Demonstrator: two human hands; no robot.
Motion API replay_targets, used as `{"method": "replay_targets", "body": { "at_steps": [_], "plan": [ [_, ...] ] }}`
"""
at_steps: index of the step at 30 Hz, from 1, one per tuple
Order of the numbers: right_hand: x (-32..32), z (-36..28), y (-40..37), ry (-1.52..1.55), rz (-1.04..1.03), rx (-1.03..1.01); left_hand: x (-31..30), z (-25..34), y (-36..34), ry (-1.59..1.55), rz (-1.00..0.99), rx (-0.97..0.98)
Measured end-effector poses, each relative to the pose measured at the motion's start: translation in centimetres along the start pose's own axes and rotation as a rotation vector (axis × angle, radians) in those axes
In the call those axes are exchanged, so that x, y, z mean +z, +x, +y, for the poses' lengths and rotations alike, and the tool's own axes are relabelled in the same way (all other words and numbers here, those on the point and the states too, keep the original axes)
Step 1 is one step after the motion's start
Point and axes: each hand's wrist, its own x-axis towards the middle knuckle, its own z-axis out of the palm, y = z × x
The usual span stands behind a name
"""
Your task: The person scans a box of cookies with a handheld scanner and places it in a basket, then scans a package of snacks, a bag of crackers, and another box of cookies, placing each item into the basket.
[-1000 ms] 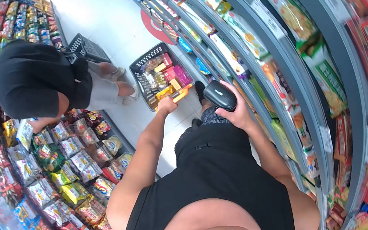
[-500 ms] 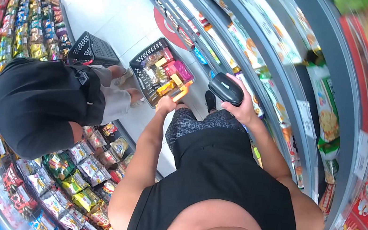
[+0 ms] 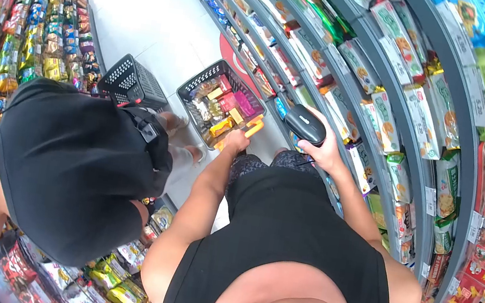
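Note:
My left hand [image 3: 236,140] is closed round the orange handle [image 3: 254,127] of a black plastic basket [image 3: 188,85]. Packaged snacks in yellow, pink, red and brown fill the basket, which hangs low in front of my legs. In my right hand [image 3: 329,153] is a smooth black rounded object [image 3: 305,124] with small pale lettering, held close to the shelf edge. My fingers wrap its far side and my thumb lies along its near side.
Shelves of packaged food [image 3: 385,116] rise close on the right. On the left, another person in a black top [image 3: 76,170] bends toward snack racks [image 3: 40,33]. A second black basket [image 3: 134,82] is beside that person, above the pale floor [image 3: 133,3].
The other person appears nearer and further right. My basket and both hands sit slightly lower and further right in view, and more shelf shows. Both hands keep their holds.

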Motion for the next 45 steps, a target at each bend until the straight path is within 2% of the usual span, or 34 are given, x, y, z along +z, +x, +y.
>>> {"method": "replay_targets", "body": {
  "at_steps": [2, 11, 16, 18, 19, 21, 28, 31, 34, 37, 40, 45],
  "plan": [
    [0.8, -0.6, 1.3, -0.025, 0.014, -0.041, -1.9, -0.8, 1.8, 0.029, -0.007, -0.010],
    [1.8, 0.3, 9.4, -0.091, 0.049, 0.034, -9.8, -5.6, 10.6, 0.055, 0.057, 0.021],
    [2.1, 0.6, 16.8, 0.056, 0.022, 0.012, -14.7, -8.3, 14.5, 0.098, 0.048, 0.003],
    [1.8, 0.2, 20.2, 0.061, -0.010, -0.016, -16.2, -9.3, 17.1, 0.111, 0.114, 0.002],
    [1.9, -0.1, 21.5, 0.063, -0.019, -0.025, -17.7, -9.1, 17.4, 0.114, 0.011, -0.010],
    [1.9, -0.6, 24.5, 0.016, -0.032, -0.085, -19.6, -8.9, 18.2, 0.101, 0.039, -0.026],
    [1.3, -0.5, 32.1, -0.101, -0.049, -0.110, -24.6, -9.3, 19.9, 0.052, 0.012, -0.091],
    [2.5, -2.0, 34.9, 0.063, -0.008, -0.046, -26.0, -10.6, 21.7, 0.107, -0.006, -0.078],
    [3.8, -1.5, 37.8, 0.071, 0.000, -0.068, -28.0, -11.6, 23.4, 0.068, -0.041, -0.066],
    [5.5, -1.1, 41.2, 0.003, 0.013, -0.037, -30.0, -12.7, 24.9, 0.055, 0.007, 0.005],
    [9.1, -2.2, 43.7, 0.106, 0.042, 0.054, -32.0, -13.7, 26.8, 0.073, -0.004, 0.010],
    [14.3, -3.3, 48.9, 0.041, 0.042, 0.017, -36.2, -14.6, 29.6, 0.024, -0.007, 0.033]
  ]
}}
